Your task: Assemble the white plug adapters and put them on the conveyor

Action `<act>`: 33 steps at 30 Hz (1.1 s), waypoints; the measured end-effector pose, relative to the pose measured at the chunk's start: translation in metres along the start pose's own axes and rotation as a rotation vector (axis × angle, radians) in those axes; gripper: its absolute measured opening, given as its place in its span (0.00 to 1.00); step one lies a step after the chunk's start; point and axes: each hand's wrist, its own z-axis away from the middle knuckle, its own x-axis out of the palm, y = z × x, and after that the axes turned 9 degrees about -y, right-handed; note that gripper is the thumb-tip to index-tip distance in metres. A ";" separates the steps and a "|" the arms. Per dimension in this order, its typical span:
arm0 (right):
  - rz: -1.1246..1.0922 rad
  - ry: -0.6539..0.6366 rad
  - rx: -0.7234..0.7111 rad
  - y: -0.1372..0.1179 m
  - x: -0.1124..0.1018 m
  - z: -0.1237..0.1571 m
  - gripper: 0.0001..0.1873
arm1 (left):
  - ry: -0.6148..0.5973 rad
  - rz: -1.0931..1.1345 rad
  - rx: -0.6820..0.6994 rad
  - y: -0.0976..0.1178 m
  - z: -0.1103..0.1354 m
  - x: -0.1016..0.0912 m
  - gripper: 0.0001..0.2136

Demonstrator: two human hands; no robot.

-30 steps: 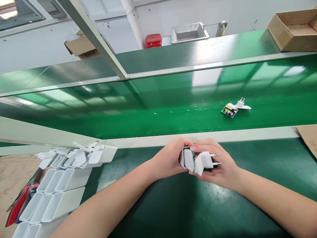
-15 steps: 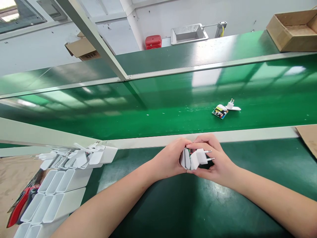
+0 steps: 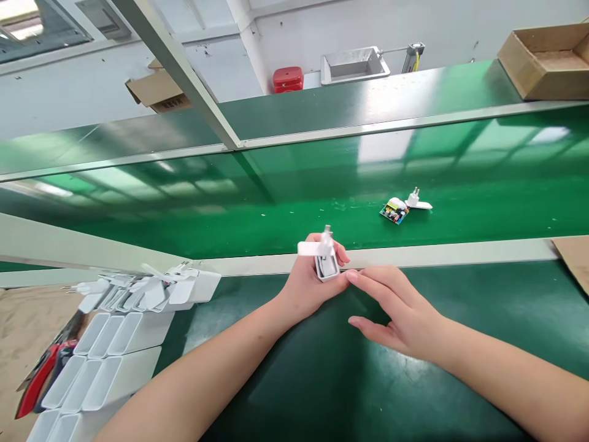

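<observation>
Mid-frame, our left hand (image 3: 304,287) grips white charger (image 3: 326,253): open-ended case (image 3: 328,276), flat cap (image 3: 308,248) jutting left, pins (image 3: 327,229) up. Our right hand (image 3: 409,316) spread.

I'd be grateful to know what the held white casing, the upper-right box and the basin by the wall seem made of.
White casing: probably moulded plastic, being smooth and evenly coloured.
Upper-right box: likely cardboard, matt brown with thin flat walls.
Basin: apparently metal, given its grey sheen.

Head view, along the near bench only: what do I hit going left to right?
Rows of open white cases → left hand holding a white plug case → right hand → brown cardboard at the right edge.
</observation>
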 end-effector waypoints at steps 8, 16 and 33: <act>0.229 -0.033 -0.020 0.003 0.008 0.000 0.45 | -0.098 -0.137 0.035 -0.013 0.004 0.011 0.28; 0.296 -0.004 -0.159 0.013 0.005 -0.004 0.45 | -0.287 -0.304 0.126 -0.022 0.000 0.005 0.39; 0.332 0.376 0.103 0.006 -0.043 0.044 0.20 | -0.275 -0.133 0.028 -0.012 -0.003 0.007 0.50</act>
